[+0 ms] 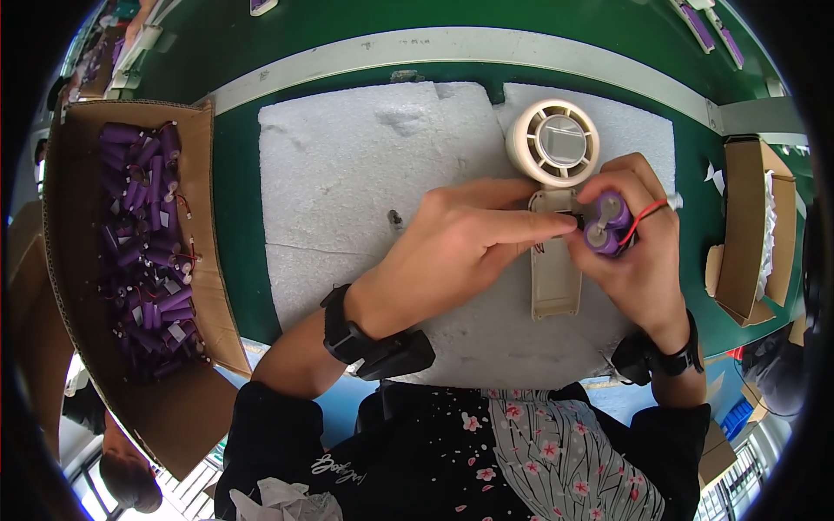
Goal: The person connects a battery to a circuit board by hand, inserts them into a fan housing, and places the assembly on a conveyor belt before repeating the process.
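A cream handheld fan lies on the foam sheet, its round head (pixel 553 143) at the far end and its opened, hollow handle (pixel 556 282) toward me. My right hand (pixel 638 247) is closed around a purple battery pack (pixel 608 224) of two joined cells, just right of the handle. Red and black leads with a white plug (pixel 674 201) trail from the pack. My left hand (pixel 473 234) reaches across the handle, index finger stretched out to a small dark part beside the pack. Whether its fingertips pinch that part is hidden.
Under the work is a white foam sheet (pixel 339 191) on a green table. At left stands a cardboard box (pixel 217 252) full of purple battery packs (pixel 152 252). A smaller cardboard box (pixel 743 234) with white items is at right. A pale rail (pixel 460 48) crosses behind.
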A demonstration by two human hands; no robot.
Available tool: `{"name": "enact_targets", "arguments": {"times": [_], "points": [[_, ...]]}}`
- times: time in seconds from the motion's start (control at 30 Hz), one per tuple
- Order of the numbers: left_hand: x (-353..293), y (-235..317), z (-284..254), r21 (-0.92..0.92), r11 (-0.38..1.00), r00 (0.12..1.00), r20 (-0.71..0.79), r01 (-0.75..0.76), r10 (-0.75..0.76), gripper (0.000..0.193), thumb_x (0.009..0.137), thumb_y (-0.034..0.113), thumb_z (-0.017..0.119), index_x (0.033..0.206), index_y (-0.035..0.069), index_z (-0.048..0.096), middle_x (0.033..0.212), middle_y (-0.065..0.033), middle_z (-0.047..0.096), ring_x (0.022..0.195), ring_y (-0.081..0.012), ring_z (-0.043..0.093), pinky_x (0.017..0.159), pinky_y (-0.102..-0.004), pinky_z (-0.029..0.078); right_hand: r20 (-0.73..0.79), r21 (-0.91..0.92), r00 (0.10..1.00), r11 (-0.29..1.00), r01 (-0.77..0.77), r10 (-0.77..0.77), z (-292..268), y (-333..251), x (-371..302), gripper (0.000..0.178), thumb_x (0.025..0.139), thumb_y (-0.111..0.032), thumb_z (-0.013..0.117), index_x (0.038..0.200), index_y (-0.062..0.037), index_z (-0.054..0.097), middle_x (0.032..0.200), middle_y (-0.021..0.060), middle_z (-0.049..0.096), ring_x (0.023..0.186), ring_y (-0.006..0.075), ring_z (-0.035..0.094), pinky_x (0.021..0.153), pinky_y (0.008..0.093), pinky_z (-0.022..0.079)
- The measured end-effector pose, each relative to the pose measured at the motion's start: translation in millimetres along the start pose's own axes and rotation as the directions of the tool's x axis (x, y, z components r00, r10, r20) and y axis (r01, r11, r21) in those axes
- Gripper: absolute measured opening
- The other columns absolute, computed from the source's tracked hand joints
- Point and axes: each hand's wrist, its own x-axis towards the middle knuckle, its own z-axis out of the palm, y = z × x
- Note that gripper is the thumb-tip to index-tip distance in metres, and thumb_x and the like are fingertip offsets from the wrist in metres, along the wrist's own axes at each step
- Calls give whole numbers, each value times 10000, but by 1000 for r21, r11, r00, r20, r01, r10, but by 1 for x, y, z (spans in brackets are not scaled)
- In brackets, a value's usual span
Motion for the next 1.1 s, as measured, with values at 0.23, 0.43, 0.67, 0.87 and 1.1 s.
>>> {"name": "enact_targets", "arguments": {"times": [0.23,0.43,0.67,0.87,1.1], "points": [[0,5,-1,-87,993,996,1,85,-85,331,775,0,732,1072,146,731,1005,-106,673,731,-189,651,647,-300,543,-38,384,993,919,-87,110,2,10,0,318,697,12,775,956,-27,595,900,31,556,765,131,574,633,243,454],[0,5,0,-69,993,995,-20,93,-94,352,736,-24,746,1051,134,736,996,-100,669,711,-174,634,630,-283,527,127,483,984,858,-171,125,-15,20,4,251,789,-86,750,960,-10,583,818,15,578,699,105,572,628,230,450],[-1,5,5,-55,996,994,-86,69,-74,357,706,-39,754,1025,121,742,945,-103,673,712,-170,647,623,-269,521,76,637,951,719,-279,301,-18,17,2,288,942,-276,570,984,4,622,742,54,592,613,114,565,574,218,408],[-1,2,4,40,992,968,-227,121,-109,345,700,-37,758,1014,104,741,927,-95,671,738,-164,662,638,-259,529,125,396,970,886,-242,209,-15,10,-3,148,882,-129,669,856,15,652,675,32,576,568,86,502,517,232,361],[-2,0,6,33,991,962,-245,129,-117,349,712,-34,755,1035,98,734,931,-96,668,758,-169,666,650,-260,534,82,219,994,972,-90,74,-8,0,-2,123,848,-61,685,793,35,631,650,57,546,549,86,451,489,255,317]]}}
